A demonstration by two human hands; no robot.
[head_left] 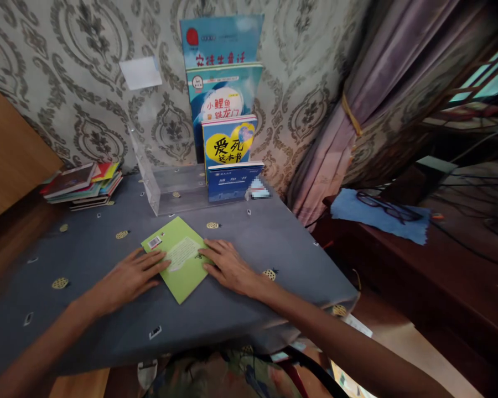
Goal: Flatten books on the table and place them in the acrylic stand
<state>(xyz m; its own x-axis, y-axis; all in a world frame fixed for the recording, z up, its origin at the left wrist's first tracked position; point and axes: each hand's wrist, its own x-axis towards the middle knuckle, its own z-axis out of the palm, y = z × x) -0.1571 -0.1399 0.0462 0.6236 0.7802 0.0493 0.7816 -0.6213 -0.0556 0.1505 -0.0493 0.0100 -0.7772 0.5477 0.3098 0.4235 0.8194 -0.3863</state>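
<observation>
A green book lies on the dark blue cloth, turned at an angle, with a barcode and a pale printed patch on its upward cover. My left hand rests over its left edge, fingers stretched out and lying flat. On the opposite edge, my right hand touches the cover with fingers extended, partly over the print. Behind the book stands a clear stepped rack, its right side holding several upright books, among them a dark blue one in front and a yellow-and-blue one behind it.
A stack of books sits at the left by a wooden panel. The cloth-covered table meets a patterned wall. To the right are a tied curtain and a dark red surface with glasses on a blue cloth.
</observation>
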